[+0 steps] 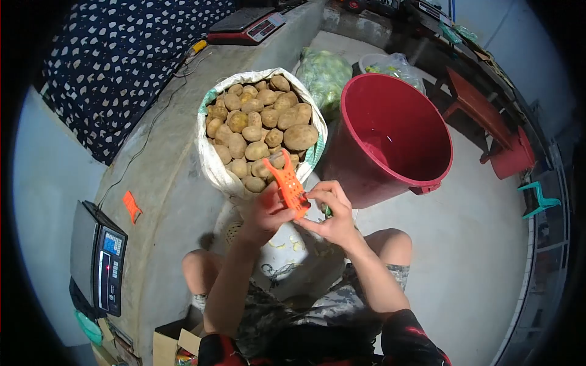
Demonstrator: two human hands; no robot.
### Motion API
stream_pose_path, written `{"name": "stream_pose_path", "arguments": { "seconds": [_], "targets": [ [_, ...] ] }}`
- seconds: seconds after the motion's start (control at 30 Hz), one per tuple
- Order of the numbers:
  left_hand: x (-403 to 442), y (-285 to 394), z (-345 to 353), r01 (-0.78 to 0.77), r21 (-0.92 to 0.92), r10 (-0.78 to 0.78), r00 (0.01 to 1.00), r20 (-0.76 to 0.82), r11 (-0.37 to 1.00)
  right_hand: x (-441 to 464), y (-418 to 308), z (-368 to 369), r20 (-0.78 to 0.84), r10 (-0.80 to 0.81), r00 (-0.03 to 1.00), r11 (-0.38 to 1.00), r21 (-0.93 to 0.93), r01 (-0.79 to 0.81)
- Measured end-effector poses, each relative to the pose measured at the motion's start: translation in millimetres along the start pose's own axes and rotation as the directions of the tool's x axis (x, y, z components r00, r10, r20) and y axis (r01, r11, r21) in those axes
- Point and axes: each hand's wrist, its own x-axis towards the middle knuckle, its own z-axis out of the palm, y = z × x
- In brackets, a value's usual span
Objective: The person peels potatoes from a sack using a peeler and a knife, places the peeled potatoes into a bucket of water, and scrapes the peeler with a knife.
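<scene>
An orange plastic tool with holes and a forked top (289, 183) is held upright in front of me. My left hand (267, 213) is closed round its lower left side. At its lower right edge, my right hand (331, 213) pinches a small dark part, and something green shows by the palm. Just beyond the tool stands a white woven sack (213, 160) with its rim rolled down, full of brown potatoes (256, 116). To the sack's right is a large, deep red tub (397, 131). Pale peelings (297, 246) lie below my hands.
A second orange piece (131, 206) lies on the concrete ledge at left, near a black digital scale (110, 268). A red scale (247, 25) sits farther back. Behind the tub are bags of green produce (323, 76). An open cardboard box (168, 344) is at lower left.
</scene>
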Motion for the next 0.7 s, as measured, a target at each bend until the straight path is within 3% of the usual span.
{"name": "stream_pose_path", "arguments": {
  "seconds": [0.13, 0.2, 0.23, 0.27, 0.33, 0.37, 0.57, 0.7],
  "targets": [
    [1.2, -12.2, 9.1, -0.054, 0.155, 0.068, 0.994, -0.088, 0.987, -1.2, 5.8, 7.1, -0.018, -0.109, 0.994, 0.994, 0.010, 0.109],
    [-0.3, -7.9, 11.5, -0.077, -0.040, 0.063, 0.957, -0.283, 0.996, -3.2, 12.5, 8.9, -0.101, 0.155, 0.983, 0.978, 0.155, -0.139],
    [0.9, -6.6, 5.1, -0.116, 0.036, 0.121, 0.934, -0.336, 0.993, -3.5, 9.4, 6.1, -0.078, 0.294, 0.953, 0.937, 0.220, -0.271],
    [-0.9, -2.2, 0.6, -0.116, 0.037, 0.122, 0.932, -0.341, 0.993, -2.2, 7.9, 8.1, -0.135, 0.351, 0.926, 0.906, 0.300, -0.300],
    [-4.3, 12.7, -1.9, -0.135, 0.155, 0.182, 0.918, -0.352, 0.979, 1.3, 7.1, 2.1, -0.086, 0.421, 0.903, 0.850, 0.384, -0.360],
    [-4.6, 16.8, 3.3, -0.147, 0.073, 0.165, 0.893, -0.420, 0.986, 1.2, 6.5, 1.0, -0.081, 0.425, 0.902, 0.847, 0.386, -0.365],
    [-7.6, 19.6, -6.6, -0.169, 0.148, 0.211, 0.913, -0.350, 0.975, 4.3, 7.8, -5.8, 0.027, 0.482, 0.876, 0.753, 0.497, -0.430],
    [-7.0, 21.4, -4.0, -0.184, 0.172, 0.234, 0.909, -0.346, 0.968, 3.2, 13.4, -4.2, -0.011, 0.416, 0.909, 0.809, 0.462, -0.364]
  ]
}}
